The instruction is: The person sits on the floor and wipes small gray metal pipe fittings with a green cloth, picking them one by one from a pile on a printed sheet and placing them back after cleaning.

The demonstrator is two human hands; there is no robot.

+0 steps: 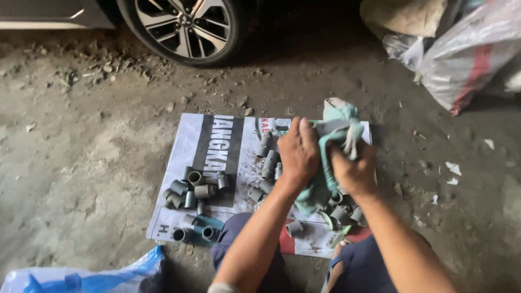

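Observation:
My left hand [297, 152] and my right hand [354, 165] meet over a printed sheet [217, 135] on the ground. Both grip a pale green cloth [337, 116] that is bunched between them. A grey piece shows at the top of the cloth, by my left fingers; what it is I cannot tell. Several short grey pipe fittings [191, 187] lie in a heap on the left part of the sheet. More grey fittings [268, 157] lie in a row under my left hand, and others [342, 211] under my right wrist.
A car wheel [184, 24] stands at the top, on rough dirt ground. Filled sacks [467, 49] rest at the top right. A blue plastic bag [87, 276] lies at the bottom left. My knees in dark shorts [363, 266] are at the bottom edge.

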